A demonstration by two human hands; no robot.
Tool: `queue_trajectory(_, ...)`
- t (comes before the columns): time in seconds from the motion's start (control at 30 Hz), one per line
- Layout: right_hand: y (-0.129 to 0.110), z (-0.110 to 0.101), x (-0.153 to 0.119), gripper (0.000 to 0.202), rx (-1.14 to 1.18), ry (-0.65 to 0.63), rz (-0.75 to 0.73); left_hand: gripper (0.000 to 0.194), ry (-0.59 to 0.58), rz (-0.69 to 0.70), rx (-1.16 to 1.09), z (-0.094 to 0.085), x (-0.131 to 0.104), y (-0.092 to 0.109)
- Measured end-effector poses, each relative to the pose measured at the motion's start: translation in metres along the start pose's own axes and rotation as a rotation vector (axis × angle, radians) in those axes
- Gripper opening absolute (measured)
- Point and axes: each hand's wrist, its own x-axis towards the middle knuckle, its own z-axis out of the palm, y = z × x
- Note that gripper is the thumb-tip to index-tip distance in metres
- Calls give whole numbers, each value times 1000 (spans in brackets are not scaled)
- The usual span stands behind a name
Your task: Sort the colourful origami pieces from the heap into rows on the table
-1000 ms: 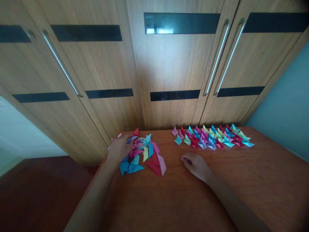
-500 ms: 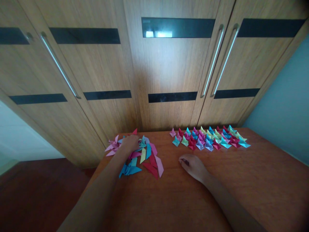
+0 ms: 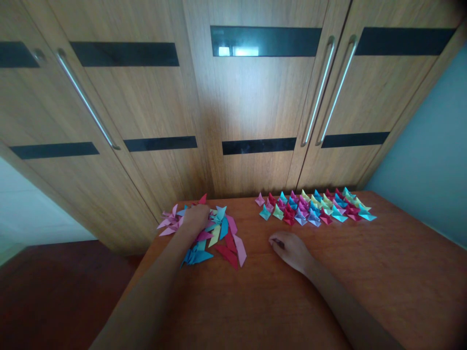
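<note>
My left hand (image 3: 197,218) is over a loose pile of folded paper pieces at the table's left side, its fingers curled down among them; whatever they grip is hidden. Around it lie pink folded papers (image 3: 168,221), light blue folded paper (image 3: 220,215), a yellow strip (image 3: 215,235) and dark blue folded papers (image 3: 197,256). Red folded papers (image 3: 228,253) and a long pink piece (image 3: 240,250) spread toward the middle. My right hand (image 3: 292,250) rests on the tabletop, fingers curled closed, with nothing seen in them.
Rows of small pointed origami pieces (image 3: 314,218) in many colours stand at the back right of the brown wooden table (image 3: 270,301). Behind it rise wooden cabinet doors (image 3: 255,102) with metal handles (image 3: 319,92). A bluish wall (image 3: 426,160) is on the right.
My left hand has shifted very slightly within the pile, its fingers tucked further down. My right hand stays resting on the table. The whole view has moved a little.
</note>
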Motion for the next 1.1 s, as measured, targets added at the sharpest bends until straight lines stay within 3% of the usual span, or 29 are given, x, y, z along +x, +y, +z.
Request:
queue_trajectory(0.33, 1, 1, 0, 21, -1, 9, -15, 24, 55, -49, 7, -2, -3, 5)
queue_trajectory(0.6, 0, -1, 0, 21, 0, -4, -10, 30, 215, -81, -27, -29, -13, 1)
queue_trajectory(0.7, 0, -1, -1, 21, 10, -8, -17, 25, 329, -43, -151, -38, -22, 6)
queue_trajectory(0.8, -1, -1, 0, 20, 48, -4, -23, 15, 426, 105, -467, -39, -37, 23)
queue_trajectory(0.87, -1, 0, 0, 21, 116, -1, -19, 12, 397, 207, -675, -33, -51, 41)
queue_trajectory(0.93, -2, 0, 1, 23, 219, 8, -1, 11, 292, 309, -822, -23, -67, 61)
queue_trajectory(1.03, -4, -1, 1, 27, 400, 34, 28, 10, 149, 384, -920, -5, -87, 88)
queue_trajectory(1.1, -8, -4, 0, 29, 514, 29, 27, 9, 123, 388, -928, 6, -97, 99)
